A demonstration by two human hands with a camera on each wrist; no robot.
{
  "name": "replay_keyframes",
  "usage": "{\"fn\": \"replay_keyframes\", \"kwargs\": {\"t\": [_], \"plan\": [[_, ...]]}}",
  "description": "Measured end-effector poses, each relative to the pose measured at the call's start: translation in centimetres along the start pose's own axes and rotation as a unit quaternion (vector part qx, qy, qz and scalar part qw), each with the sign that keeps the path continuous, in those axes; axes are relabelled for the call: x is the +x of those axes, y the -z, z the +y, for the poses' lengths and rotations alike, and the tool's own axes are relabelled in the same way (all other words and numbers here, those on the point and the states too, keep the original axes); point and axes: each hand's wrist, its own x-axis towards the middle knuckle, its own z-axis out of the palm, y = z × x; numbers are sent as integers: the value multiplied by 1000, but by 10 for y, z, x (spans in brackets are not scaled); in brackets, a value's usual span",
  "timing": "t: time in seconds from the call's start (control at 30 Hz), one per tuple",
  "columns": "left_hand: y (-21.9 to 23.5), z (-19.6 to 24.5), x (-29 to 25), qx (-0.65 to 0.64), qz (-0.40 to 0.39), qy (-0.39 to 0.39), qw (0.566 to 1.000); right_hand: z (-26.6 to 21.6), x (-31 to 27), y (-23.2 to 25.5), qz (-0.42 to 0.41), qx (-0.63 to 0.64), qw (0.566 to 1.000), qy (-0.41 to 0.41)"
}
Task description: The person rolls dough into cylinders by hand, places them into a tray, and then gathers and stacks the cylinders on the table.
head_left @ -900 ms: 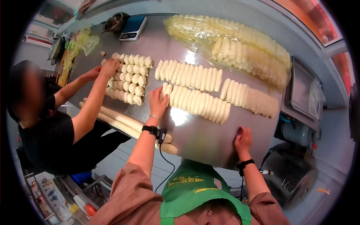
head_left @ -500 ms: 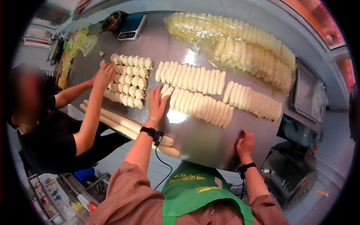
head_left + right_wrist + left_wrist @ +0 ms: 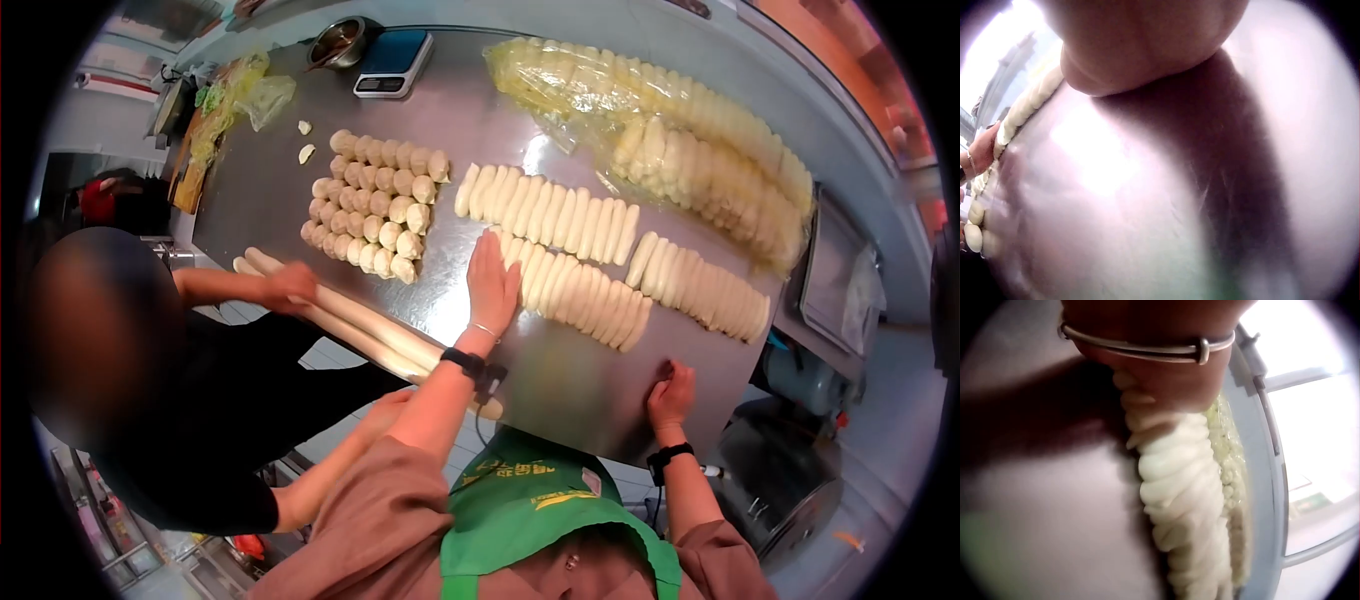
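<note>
My left hand [image 3: 492, 285] lies along the left end of the near row of dough strips [image 3: 585, 298], its fingers extended and touching the end strip. In the left wrist view the strips [image 3: 1175, 462] run off from beneath the hand, packed side by side. Behind them sits a second row of strips [image 3: 548, 212], with a shorter row [image 3: 698, 285] to the right. My right hand [image 3: 672, 393] rests by the table's near right side, fingers loosely curled and nothing visible in them. The right wrist view shows its heel [image 3: 1141, 56] above the metal surface.
Plastic-covered dough strips [image 3: 700, 190] lie at the back right. Left stands a block of cut dough pieces [image 3: 375, 205], with a scale [image 3: 393, 65] and metal bowl [image 3: 340, 45] behind. Another person's hand [image 3: 290, 285] is on long dough ropes [image 3: 370, 325] along the near edge.
My left hand has moved right, and the gap between the two end strips and their row has closed. The other person's hand has left the cut pieces for the dough ropes. My right hand stays put.
</note>
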Motion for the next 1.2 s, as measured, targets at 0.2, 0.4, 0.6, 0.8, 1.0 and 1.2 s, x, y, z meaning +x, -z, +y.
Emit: {"fn": "replay_keyframes", "kwargs": {"t": [0.2,0.4,0.6,0.8,1.0,1.2], "plan": [[73,-50,26,224,101,106,964,-7,4,-1,20,-17,1000,7],[77,-66,45,324,37,100,940,-9,7,2,10,-37,999,6],[58,-84,58,174,76,123,974,-6,6,2,24,-44,999,11],[42,-59,102,178,90,322,925,-9,4,5,2,-48,999,-19],[7,33,33,-110,161,241,951,-9,7,8,32,-37,999,-1],[-44,172,-115,-421,-244,268,831,-35,19,17,-34,614,687,-387]]}}
